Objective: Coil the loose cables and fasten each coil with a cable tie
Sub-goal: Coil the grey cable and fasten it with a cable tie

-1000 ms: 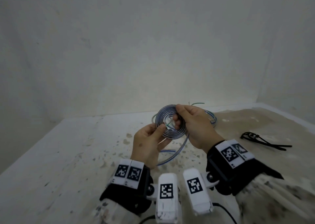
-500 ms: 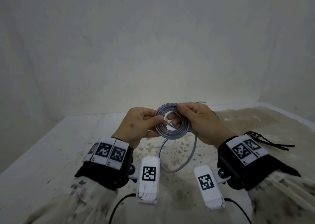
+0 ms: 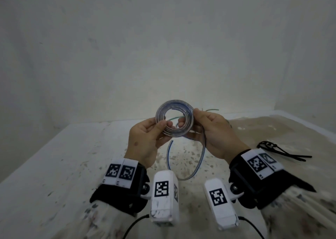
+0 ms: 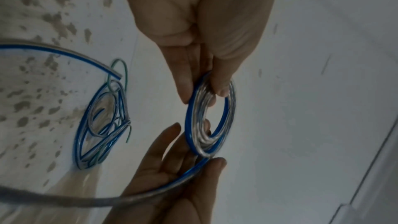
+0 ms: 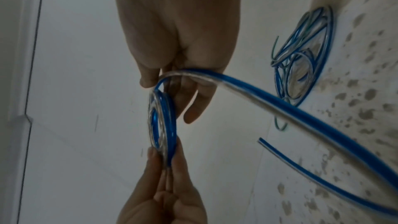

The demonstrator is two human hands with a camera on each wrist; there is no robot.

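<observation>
2 hands hold a small blue-and-clear cable coil [image 3: 174,120] upright above the table [image 3: 54,166], left hand [image 3: 145,140] pinching its left rim, right hand [image 3: 216,133] gripping the right rim and tail; light and springy, it likely needs rim pinches.

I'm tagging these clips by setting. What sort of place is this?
Probably a bare workbench or plain recording corner, not a home room: a stained white table against blank walls, holding only loose cables and black cable ties.
</observation>
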